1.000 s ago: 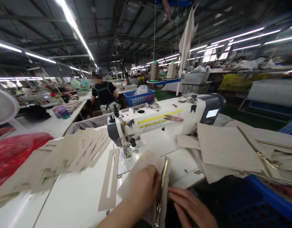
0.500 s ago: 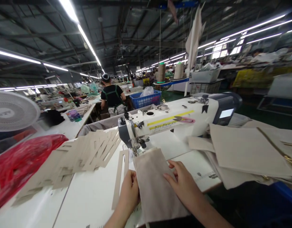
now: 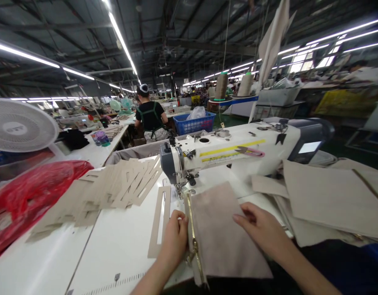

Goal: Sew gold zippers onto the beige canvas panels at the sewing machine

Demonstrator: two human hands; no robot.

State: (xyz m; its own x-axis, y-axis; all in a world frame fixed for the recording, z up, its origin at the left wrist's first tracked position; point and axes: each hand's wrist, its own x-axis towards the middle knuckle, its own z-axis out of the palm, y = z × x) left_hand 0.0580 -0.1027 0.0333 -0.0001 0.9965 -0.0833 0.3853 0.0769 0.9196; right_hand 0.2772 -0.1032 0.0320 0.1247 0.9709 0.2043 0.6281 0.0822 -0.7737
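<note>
A beige fabric panel [image 3: 225, 233] lies on the machine bed below the presser foot, its front corner reaching past the table edge. A gold metal zipper [image 3: 191, 217] with its pull runs down the panel's left side. My left hand [image 3: 175, 233] has its fingers curled closed at the zipper's left edge; the fingertips are partly hidden. My right hand [image 3: 262, 225] pinches the panel's right edge, thumb on top. The white sewing machine [image 3: 234, 145] stands just beyond, its needle area [image 3: 182, 186] at the panel's upper left corner. Left of my left hand lies a beige slotted strip [image 3: 159, 221].
Overlapping beige slotted pieces [image 3: 115, 188] spread leftward to a red plastic bag [image 3: 38, 192]. Beige panels [image 3: 327, 200] with zippers are stacked at right. Pink-handled thread snips [image 3: 250, 151] rest on the machine arm. A fan [image 3: 19, 125] and a seated person [image 3: 150, 112] are farther back.
The zipper, out of sight before, now shows along the panel's left side, and the panel lies spread wider. My right hand has shifted right with its edge. The whole view has swung slightly left.
</note>
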